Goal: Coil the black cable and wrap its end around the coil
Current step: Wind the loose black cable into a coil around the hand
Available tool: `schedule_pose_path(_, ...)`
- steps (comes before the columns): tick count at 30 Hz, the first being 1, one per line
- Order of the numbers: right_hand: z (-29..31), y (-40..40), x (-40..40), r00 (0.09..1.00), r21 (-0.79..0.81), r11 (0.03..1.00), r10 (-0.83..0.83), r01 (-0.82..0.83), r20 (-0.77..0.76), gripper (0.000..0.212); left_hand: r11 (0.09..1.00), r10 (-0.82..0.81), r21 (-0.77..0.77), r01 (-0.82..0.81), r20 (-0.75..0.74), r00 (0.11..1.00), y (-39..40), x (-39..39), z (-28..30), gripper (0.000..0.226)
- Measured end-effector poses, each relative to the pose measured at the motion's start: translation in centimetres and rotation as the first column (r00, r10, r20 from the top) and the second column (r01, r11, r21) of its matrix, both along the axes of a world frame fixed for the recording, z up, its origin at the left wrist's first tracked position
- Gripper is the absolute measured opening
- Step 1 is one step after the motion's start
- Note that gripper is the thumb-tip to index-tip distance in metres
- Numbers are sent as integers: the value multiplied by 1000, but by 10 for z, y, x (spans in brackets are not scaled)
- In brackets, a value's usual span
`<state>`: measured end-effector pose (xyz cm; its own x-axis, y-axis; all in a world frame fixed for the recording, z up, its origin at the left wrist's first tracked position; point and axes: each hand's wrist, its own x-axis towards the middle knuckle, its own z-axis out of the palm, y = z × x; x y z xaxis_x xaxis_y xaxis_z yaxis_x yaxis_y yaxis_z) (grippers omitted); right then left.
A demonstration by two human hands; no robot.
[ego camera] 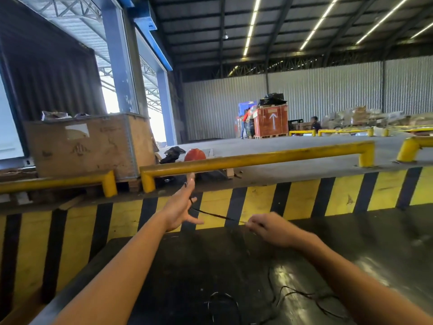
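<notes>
Black cable [214, 215] stretched between left hand [181, 205], fingers spread, and right hand [269, 228] grip pinching it; slack on tabletop [375, 242]

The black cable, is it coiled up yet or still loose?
Mostly loose: the black cable stretches between left hand and right hand, with slack strewn across the dark surface below.

I see blown-out daylight from the doorway [110, 99] at ten o'clock, ceiling strip lights [251, 24] at twelve, glare on the dark desk [288, 273], motion-blurred right hand [269, 228], bowed edges.
</notes>
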<state>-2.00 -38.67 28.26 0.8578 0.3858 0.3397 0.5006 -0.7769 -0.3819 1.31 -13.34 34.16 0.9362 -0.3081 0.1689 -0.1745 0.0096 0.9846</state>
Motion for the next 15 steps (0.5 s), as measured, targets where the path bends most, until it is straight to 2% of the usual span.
schedule_pose_path(2, 20, -14, 3, 995, -19, 1000, -20, 22, 102, 20, 942, 12, 335, -24, 38, 999, 7, 5, -12, 58)
schedule_pose_path(3, 30, -17, 5, 988, -12, 1000, -18, 20, 157, 18, 894, 14, 448, -28, 34, 999, 8, 6, -18, 57)
schedule_pose_path(5, 49, -18, 9, 968, 24, 1000, -3, -4, 250, 16, 872, 3, 490, 0, -6, 1000, 6, 6, -27, 55)
schedule_pose_path(7, 61, -15, 14, 946, 83, 996, -8, -20, 323, 15, 942, -22, 335, 37, -48, 999, 1, 5, -27, 54)
schedule_pose_path(10, 61, -16, 21, 927, 188, 982, -99, 31, 363, 17, 998, -11, -64, 3, -130, 991, 4, 5, -12, 59)
schedule_pose_path(13, 39, -22, 23, 949, 124, 988, -124, 91, 290, 20, 892, 26, -442, -92, -152, 988, 22, 14, 7, 59)
schedule_pose_path(15, 23, -17, 21, 976, -14, 999, -31, 34, 217, 24, 798, 85, -582, -159, -152, 985, 32, 21, 16, 58)
